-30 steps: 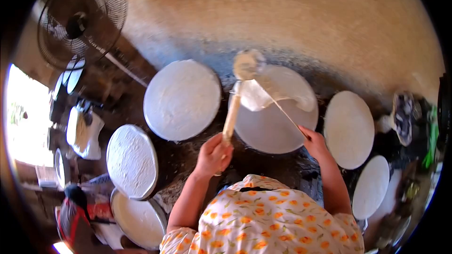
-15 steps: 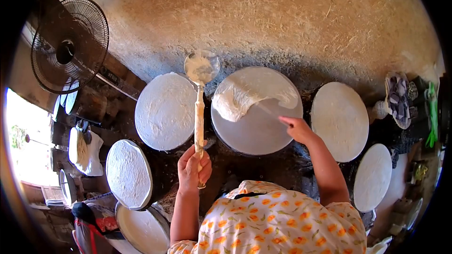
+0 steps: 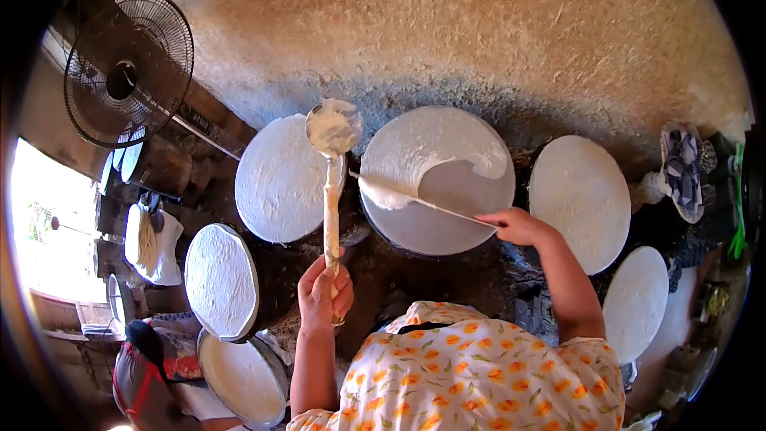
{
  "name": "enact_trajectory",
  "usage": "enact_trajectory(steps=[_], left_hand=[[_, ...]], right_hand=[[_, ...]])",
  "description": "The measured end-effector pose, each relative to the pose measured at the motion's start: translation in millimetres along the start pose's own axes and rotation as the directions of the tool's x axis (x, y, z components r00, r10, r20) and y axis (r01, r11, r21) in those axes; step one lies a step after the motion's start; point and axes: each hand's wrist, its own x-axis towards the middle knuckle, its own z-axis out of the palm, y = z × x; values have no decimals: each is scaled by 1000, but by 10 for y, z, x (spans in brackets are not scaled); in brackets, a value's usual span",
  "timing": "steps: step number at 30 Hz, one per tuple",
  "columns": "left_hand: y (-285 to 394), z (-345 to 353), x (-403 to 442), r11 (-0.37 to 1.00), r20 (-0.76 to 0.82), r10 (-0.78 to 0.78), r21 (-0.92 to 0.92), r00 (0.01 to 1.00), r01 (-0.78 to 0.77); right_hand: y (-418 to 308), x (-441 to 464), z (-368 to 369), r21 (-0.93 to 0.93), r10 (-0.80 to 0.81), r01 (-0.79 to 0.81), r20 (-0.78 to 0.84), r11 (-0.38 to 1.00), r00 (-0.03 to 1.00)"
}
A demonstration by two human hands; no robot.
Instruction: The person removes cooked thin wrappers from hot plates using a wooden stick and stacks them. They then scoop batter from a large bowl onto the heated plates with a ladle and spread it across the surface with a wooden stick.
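Observation:
My left hand (image 3: pixel 323 291) is wrapped around the pale handle of a ladle (image 3: pixel 332 207), held upright. Whitish batter coats the ladle's round bowl, which is between two griddles. In my right hand (image 3: pixel 519 226) is the end of a long thin spreading stick (image 3: pixel 451 211), lying slantwise over the middle round griddle (image 3: pixel 463 231). White batter (image 3: pixel 415 144) covers the upper and left part of that griddle in a curved band. Some batter clings along the stick's far half. Grey griddle surface shows inside the curve.
Batter-covered griddles stand left (image 3: pixel 283 179), lower left (image 3: pixel 222 281), right (image 3: pixel 580 199) and lower right (image 3: pixel 636 303). A fan (image 3: pixel 128 68) is at upper left. A rough wall (image 3: pixel 447 24) rises behind. Another person (image 3: pixel 148 375) is at lower left, near a round pan (image 3: pixel 275 359).
My right hand has swept the stick, and the batter has gone from a bunched lump to a wide curved layer. The ladle is slightly lower and further left in view.

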Motion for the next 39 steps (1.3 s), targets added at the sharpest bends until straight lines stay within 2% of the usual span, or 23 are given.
enact_trajectory(steps=[3,4,7,8,10,11,13,16,17,19,20,21,23,24,26,27,29,30,33,35,36,37,39], left_hand=[[23,-53,-123,999,-38,-10,41,999,12],[25,-44,-139,999,-38,-7,48,999,9],[-38,34,-124,999,-32,-1,45,999,3],[-64,70,-111,1000,-27,10,29,1000,-9],[-62,93,-143,1000,-29,12,14,1000,-12],[-56,98,-148,1000,-28,11,-8,1000,-12],[-38,59,-217,1000,-60,11,30,998,-10],[-69,77,-299,997,-110,1,73,994,7],[-77,90,-306,996,-111,-2,85,994,12],[-97,144,-288,996,-95,-18,82,995,26],[-134,176,-267,997,-86,-22,77,996,29],[-150,176,-260,997,-76,-24,72,997,29],[-127,125,-251,996,-47,-42,81,998,46],[-106,89,-262,995,-37,-54,81,998,57],[-94,-2,-264,994,-3,-76,79,997,76],[-84,-56,-262,993,18,-82,92,996,80],[-63,-172,-245,990,60,-98,108,993,92],[-51,-224,-237,989,90,-100,122,991,88],[-8,-399,-231,986,164,-122,131,979,101],[22,-517,-243,988,205,-123,112,971,102],[56,-585,-263,988,211,-129,107,969,108],[81,-660,-286,988,213,-136,101,968,116],[147,-844,-327,988,237,-144,95,961,125]], right_hand=[[308,-340,-205,175,141,-154,85,972,986],[271,-369,-247,171,216,-216,16,961,976],[211,25,-23,134,26,21,-340,991,940],[145,68,7,136,24,24,-341,990,940],[60,105,43,138,45,-39,-42,990,998],[33,-2,-14,142,42,-35,-46,989,998],[11,-365,-197,-15,165,-164,141,986,976],[340,-695,-293,145,210,-217,60,965,976],[397,-639,-189,104,95,-82,-129,991,987],[436,-379,85,87,92,-64,-378,994,921],[240,-332,118,244,189,-106,-347,964,919],[321,-271,263,174,19,53,-387,983,922],[442,-402,462,176,-102,149,-251,973,963],[382,-607,442,179,-87,137,-265,974,960],[208,-1134,339,85,243,-242,-12,967,970],[270,-1309,415,90,258,-254,-27,963,966],[406,-1621,707,343,314,-231,-211,910,926],[504,-1630,950,290,212,-115,-329,950,920],[-383,-1327,1453,345,203,-51,-421,937,884],[-522,-907,1984,40,-91,158,-669,987,738],[-466,-769,2234,-107,-103,41,-683,993,723],[-516,-817,2316,-113,-98,27,-686,993,721],[-596,-932,2438,-339,100,-448,-695,827,712]])
